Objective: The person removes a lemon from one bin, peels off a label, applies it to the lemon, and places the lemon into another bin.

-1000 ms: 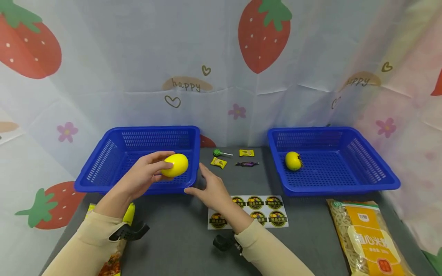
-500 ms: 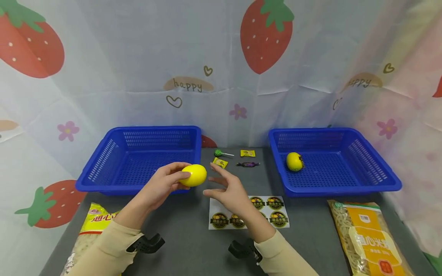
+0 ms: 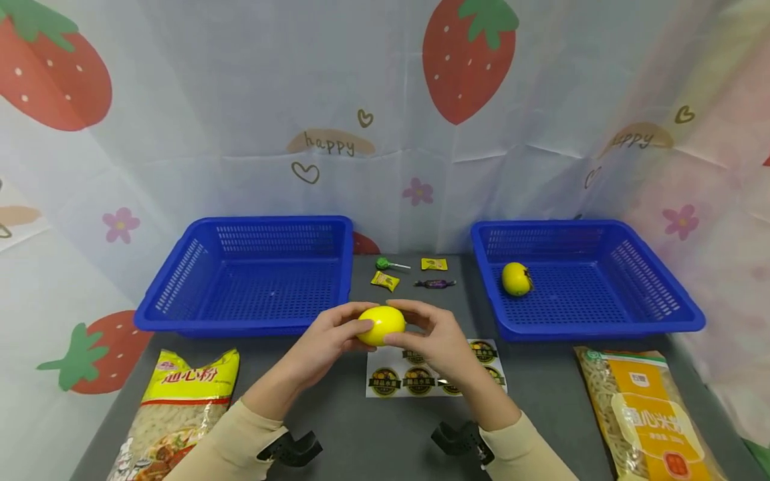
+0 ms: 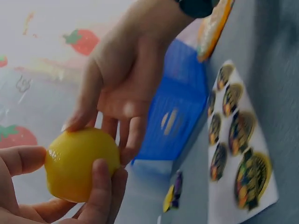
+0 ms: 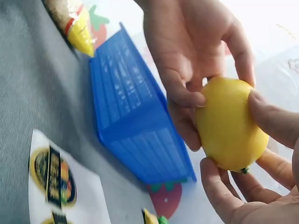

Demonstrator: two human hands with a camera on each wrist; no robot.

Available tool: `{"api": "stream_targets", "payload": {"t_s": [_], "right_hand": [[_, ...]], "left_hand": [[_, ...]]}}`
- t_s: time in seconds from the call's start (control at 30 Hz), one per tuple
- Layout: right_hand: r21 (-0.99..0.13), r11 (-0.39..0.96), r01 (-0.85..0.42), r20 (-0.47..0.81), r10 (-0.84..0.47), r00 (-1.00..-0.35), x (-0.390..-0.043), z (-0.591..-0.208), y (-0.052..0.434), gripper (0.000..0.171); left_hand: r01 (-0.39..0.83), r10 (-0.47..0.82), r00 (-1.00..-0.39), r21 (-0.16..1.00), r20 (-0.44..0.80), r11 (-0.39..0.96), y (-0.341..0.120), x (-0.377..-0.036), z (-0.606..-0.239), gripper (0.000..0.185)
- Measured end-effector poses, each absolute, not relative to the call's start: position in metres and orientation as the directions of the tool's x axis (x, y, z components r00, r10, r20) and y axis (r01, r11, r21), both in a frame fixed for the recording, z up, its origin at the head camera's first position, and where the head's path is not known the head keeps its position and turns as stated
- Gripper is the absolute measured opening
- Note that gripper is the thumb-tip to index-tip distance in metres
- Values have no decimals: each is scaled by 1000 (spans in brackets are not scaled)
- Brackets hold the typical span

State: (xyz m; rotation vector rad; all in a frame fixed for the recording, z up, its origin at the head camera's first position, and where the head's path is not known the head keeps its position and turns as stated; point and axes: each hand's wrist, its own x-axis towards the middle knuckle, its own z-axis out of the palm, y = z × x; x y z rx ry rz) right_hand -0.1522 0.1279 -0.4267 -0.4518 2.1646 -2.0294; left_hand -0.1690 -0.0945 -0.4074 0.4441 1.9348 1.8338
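Observation:
In the head view a smooth yellow lemon [image 3: 381, 325] is held above the table between both hands. My left hand [image 3: 325, 344] grips its left end, thumb in front and fingers behind. From the other side my right hand [image 3: 442, 341] pinches the right end between thumb and fingers. The right wrist view shows a small green stem tip on the lemon [image 5: 229, 126], facing the right palm. Beneath the right hand, partly hidden by it, lies a white sheet of round fruit stickers [image 3: 419, 381].
An empty blue basket [image 3: 240, 327] stands back left; another blue basket [image 3: 601, 329] at back right holds a yellow fruit [image 3: 516, 279] with a dark cap. Between them lie a green lollipop [image 3: 385, 264] and several wrapped candies [image 3: 434, 284]. Pasta bags [image 3: 192, 394] [image 3: 650, 414] flank the front.
My left hand has carried the lemon from over the left basket to the right and toward me. The right hand, open before, has moved right and now also grips the lemon.

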Motion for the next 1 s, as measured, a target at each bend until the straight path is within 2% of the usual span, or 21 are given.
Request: {"api": "stream_targets", "payload": {"t_s": [0.1, 0.2, 0.3, 0.43, 0.67, 1.0], "right_hand": [[-988, 74, -132, 107, -279, -954, -150, -429, 140, 51], [-986, 89, -142, 118, -238, -964, -149, -433, 149, 50], [-985, 103, -141, 118, -204, -972, -150, -436, 156, 50], [-983, 146, -112, 87, -166, -982, -152, -439, 163, 51], [-953, 296, -69, 44, -89, -995, -164, -450, 175, 56], [-921, 388, 31, -49, -35, -998, -192, -465, 176, 62]], "left_hand": [[-37, 479, -874, 995, -80, 98, -81, -165, -413, 53], [54, 413, -910, 977, -37, 208, -72, -161, -418, 59], [126, 362, -932, 945, 9, 301, -66, -159, -422, 53], [163, 346, -938, 926, 39, 339, -58, -164, -430, 45], [122, 339, -941, 933, 0, 339, -36, -182, -447, 50], [88, 314, -949, 935, -25, 342, -21, -214, -472, 48]]}}
